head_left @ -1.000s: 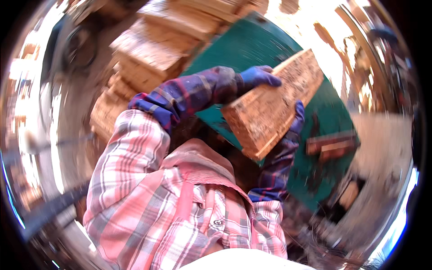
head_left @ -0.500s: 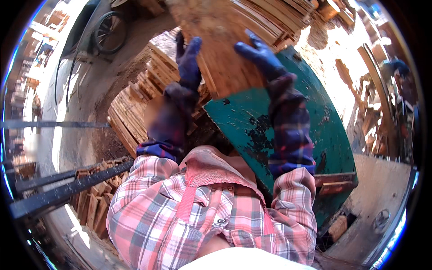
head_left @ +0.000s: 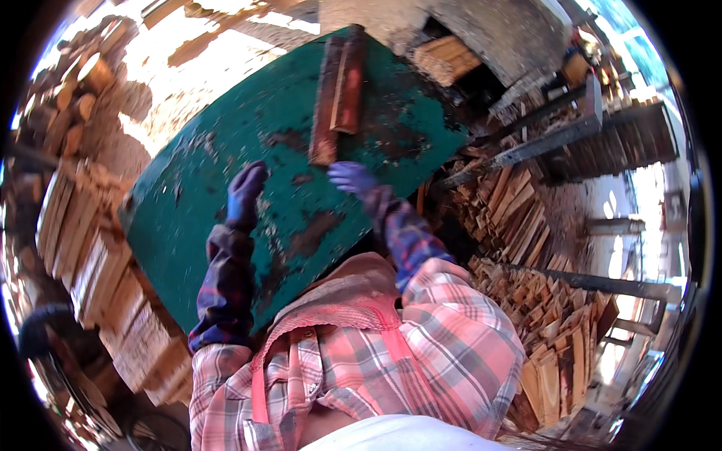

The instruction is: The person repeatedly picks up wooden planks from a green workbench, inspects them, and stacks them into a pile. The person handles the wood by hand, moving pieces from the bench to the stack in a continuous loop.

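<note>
Both my hands wear blue gloves and are over a worn green metal tabletop [head_left: 218, 128]. My left hand [head_left: 246, 194] hangs above its middle, fingers curled together with nothing visible in them. To the right, my right hand [head_left: 352, 177] has its fingers stretched out and holds nothing. Just beyond its fingertips lie two reddish-brown wooden strips [head_left: 335, 98], side by side on the green surface. Dark bare patches and wood chips mark the tabletop.
Stacked boards [head_left: 128, 301] stand along the table's left side. At the right are heaps of split wood pieces [head_left: 556, 346] and a dark metal bar [head_left: 594, 284]. A wood block [head_left: 447, 60] sits past the far right corner. Logs [head_left: 94, 75] lie far left.
My view has swung to the right, bringing the green table in front of me. The wide wooden board held in both hands is out of them, and both hands are now over the tabletop.
</note>
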Tool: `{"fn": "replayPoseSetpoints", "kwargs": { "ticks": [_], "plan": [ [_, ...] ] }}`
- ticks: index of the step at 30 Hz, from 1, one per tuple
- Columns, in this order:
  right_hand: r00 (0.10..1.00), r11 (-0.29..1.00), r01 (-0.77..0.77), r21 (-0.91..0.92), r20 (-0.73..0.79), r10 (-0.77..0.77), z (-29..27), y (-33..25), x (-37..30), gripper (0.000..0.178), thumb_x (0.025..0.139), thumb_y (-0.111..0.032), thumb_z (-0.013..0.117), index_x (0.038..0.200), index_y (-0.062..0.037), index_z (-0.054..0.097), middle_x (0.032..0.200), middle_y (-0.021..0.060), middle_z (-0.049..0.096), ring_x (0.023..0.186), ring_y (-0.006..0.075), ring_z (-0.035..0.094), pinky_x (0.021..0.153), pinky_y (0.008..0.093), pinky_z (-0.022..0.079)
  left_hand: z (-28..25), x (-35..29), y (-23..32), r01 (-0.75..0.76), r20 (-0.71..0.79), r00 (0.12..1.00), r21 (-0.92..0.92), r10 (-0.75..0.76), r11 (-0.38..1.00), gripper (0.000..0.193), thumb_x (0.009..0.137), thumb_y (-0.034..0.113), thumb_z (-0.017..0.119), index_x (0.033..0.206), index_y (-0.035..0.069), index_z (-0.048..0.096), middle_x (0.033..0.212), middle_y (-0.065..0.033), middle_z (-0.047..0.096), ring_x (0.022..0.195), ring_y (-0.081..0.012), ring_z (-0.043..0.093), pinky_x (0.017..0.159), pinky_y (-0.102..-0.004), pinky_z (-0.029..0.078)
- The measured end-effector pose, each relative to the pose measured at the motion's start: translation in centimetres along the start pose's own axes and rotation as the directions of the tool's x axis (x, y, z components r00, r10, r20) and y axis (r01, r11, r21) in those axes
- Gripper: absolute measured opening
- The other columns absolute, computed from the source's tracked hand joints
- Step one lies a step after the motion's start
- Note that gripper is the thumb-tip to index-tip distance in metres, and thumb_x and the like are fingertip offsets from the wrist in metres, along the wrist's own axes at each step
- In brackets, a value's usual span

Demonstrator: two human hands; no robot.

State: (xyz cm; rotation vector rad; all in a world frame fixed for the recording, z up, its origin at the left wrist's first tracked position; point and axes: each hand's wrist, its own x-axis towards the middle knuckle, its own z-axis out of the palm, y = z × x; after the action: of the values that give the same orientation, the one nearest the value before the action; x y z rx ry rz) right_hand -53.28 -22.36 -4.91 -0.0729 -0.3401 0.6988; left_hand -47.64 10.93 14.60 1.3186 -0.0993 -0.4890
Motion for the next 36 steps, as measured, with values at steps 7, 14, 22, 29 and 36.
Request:
{"fn": "replayPoseSetpoints", "kwargs": {
  "ticks": [7, 14, 22, 29, 36],
  "plan": [
    [-0.078, 0.773, 0.024, -0.634, -0.772, -0.630, 8.9, -17.7, -17.5, 0.062, 0.093, -0.048, 0.057, 0.143, -0.0145, 0.039, 0.131, 0.0122, 0.058, 0.114, 0.0267, 0.058, 0.092, 0.0418, 0.047, 22.1, 18.4, -9.7, -0.230, 0.297, 0.953, 0.581, 0.060, 0.781, 0.044, 0.088, 0.032, 0.064, 0.124, 0.006, 0.060, 0.120, -0.0087, 0.062, 0.110, -0.0246, 0.057, 0.094, -0.0379, 0.043],
    [-0.177, 0.598, 0.235, -0.767, -0.638, -0.749, 7.1, -37.8, -16.3, 0.075, 0.085, -0.052, 0.067, 0.143, -0.0146, 0.037, 0.140, 0.0154, 0.044, 0.123, 0.0312, 0.049, 0.100, 0.0497, 0.041, 24.7, 29.5, -12.1, -0.531, 0.600, 0.767, 0.793, 0.229, -0.300, 0.042, 0.088, 0.026, 0.056, 0.129, 0.015, 0.054, 0.138, -0.0065, 0.052, 0.132, -0.0266, 0.045, 0.112, -0.0558, 0.023],
    [-0.296, 0.325, -0.213, -0.922, -0.256, -0.920, 0.8, -41.8, -13.4, 0.076, 0.086, -0.047, 0.067, 0.136, 0.0047, 0.042, 0.130, 0.0209, 0.054, 0.117, 0.0296, 0.053, 0.099, 0.0390, 0.043, 13.4, 37.7, -8.9, -0.104, 0.097, 0.995, 0.944, -0.036, -0.313, 0.042, 0.086, 0.016, 0.052, 0.128, 0.017, 0.055, 0.138, -0.0082, 0.052, 0.134, -0.0263, 0.041, 0.111, -0.0474, 0.031],
    [-0.023, 0.662, -0.098, -0.743, -0.663, -0.748, -0.4, -29.1, -12.7, 0.052, 0.095, -0.037, 0.055, 0.124, 0.0061, 0.053, 0.115, 0.0177, 0.063, 0.100, 0.0234, 0.062, 0.086, 0.0389, 0.050, 35.8, 34.8, -7.9, -0.177, 0.281, 0.955, 0.802, -0.098, 0.570, 0.072, 0.086, 0.041, 0.070, 0.139, 0.000, 0.044, 0.139, -0.0180, 0.051, 0.128, -0.0280, 0.050, 0.107, -0.0355, 0.039],
    [0.725, 0.413, -0.328, -0.850, -0.506, -0.467, 6.5, -3.4, 0.0, 0.029, 0.092, -0.022, 0.057, 0.115, -0.0056, 0.060, 0.108, 0.0115, 0.064, 0.094, 0.0195, 0.062, 0.084, 0.0339, 0.051, 29.7, 23.5, -9.9, -0.419, 0.413, 0.899, 0.908, -0.143, -0.013, 0.079, 0.073, 0.037, 0.071, 0.143, 0.017, 0.040, 0.126, -0.0223, 0.053, 0.113, -0.0421, 0.055, 0.092, -0.0482, 0.049]
  ]
}}
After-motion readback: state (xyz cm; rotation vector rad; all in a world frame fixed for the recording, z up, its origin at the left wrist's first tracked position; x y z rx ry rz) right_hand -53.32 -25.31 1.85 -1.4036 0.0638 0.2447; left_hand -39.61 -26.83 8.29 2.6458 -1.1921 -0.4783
